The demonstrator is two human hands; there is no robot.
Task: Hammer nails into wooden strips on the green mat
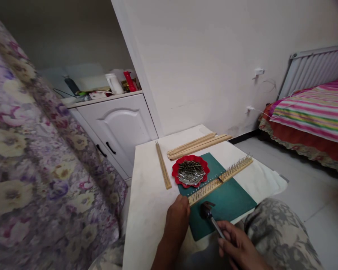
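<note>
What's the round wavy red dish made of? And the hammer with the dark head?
The red dish is probably smooth plastic: bright, even colour. The hammer seems metal: its grey shaft shines, though its blurry dark head leaves some doubt.

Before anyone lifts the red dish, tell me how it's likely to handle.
The red dish will probably feel heavy for its size, since metal nails are heaped in it. They lie loose, so tilting would likely spill some. It looks wide and shallow, so a gentle push probably wouldn't tip it.
</note>
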